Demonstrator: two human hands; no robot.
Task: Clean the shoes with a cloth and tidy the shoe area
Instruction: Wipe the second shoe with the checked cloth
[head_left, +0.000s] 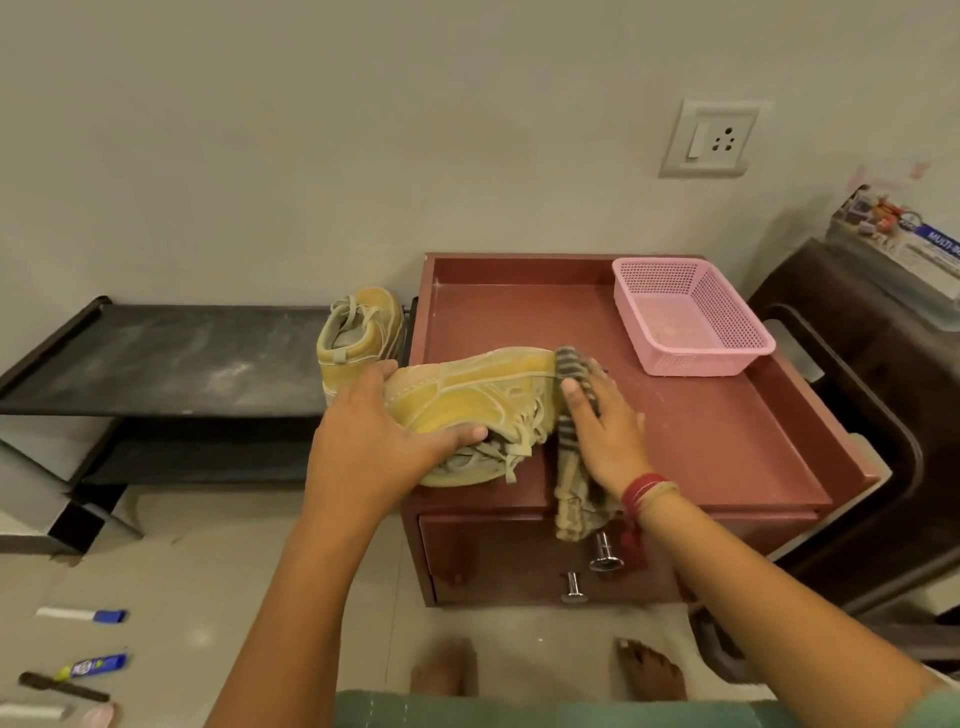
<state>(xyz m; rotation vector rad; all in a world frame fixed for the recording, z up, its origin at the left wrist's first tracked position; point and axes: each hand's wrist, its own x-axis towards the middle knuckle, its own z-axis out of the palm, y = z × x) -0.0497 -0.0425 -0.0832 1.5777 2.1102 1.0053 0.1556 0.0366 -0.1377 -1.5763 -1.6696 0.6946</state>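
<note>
Two dusty yellow suede sneakers, one striped grey-beige cloth (571, 452) and one pink plastic mesh basket (691, 317) are in view. The first sneaker (358, 338) stands on the black shoe rack (171, 358) left of centre, and the second sneaker (467, 400) lies on its side on the red-brown wooden cabinet (701, 441) at the centre of the frame. The left hand (374, 441) grips the second sneaker, fingers over its far edge and thumb curled onto the laces. The right hand (602, 431) lies flat with straight fingers and presses the cloth against the sneaker's right end, while the cloth's tail hangs over the cabinet's front edge.
</note>
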